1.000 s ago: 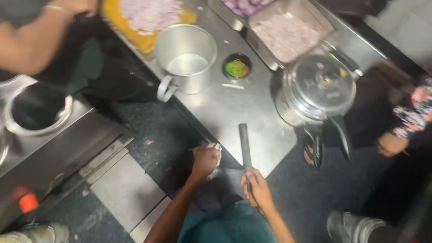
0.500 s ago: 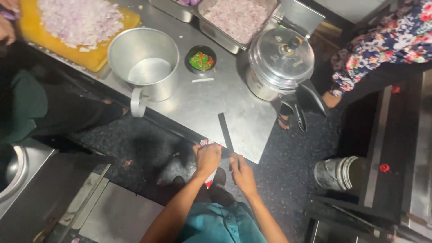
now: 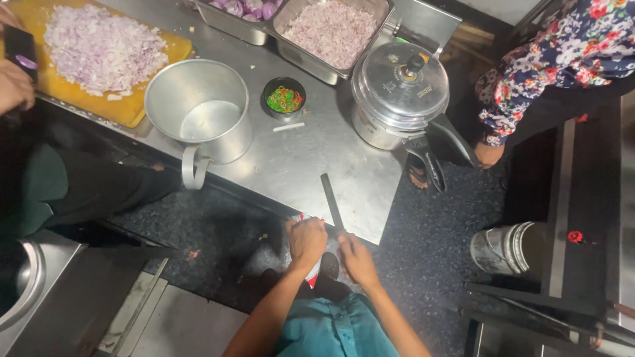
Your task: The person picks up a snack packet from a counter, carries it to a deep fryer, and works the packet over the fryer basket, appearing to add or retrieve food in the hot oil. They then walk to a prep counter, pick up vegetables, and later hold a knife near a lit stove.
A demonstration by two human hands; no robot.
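My left hand [image 3: 307, 241] is closed around a small red and white packet [image 3: 301, 217] at the near corner of the steel table [image 3: 311, 162]. My right hand [image 3: 357, 260] sits just to its right and grips the near end of a long dark knife [image 3: 330, 198]. The blade lies flat on the table and points away from me. The two hands almost touch.
On the table stand a steel pot with a handle [image 3: 198, 109], a small black bowl of green and orange bits [image 3: 284, 98], a lidded pressure cooker [image 3: 400, 86] and trays of chopped onion [image 3: 331, 30]. Another person's hand [image 3: 13, 86] is at a yellow board [image 3: 126, 109]. A floral-sleeved person [image 3: 549, 59] stands right, near a steel bucket [image 3: 506, 248].
The view has swung so the table sits higher and further left. My hands have come closer together at the table corner, with the knife still under my right hand.
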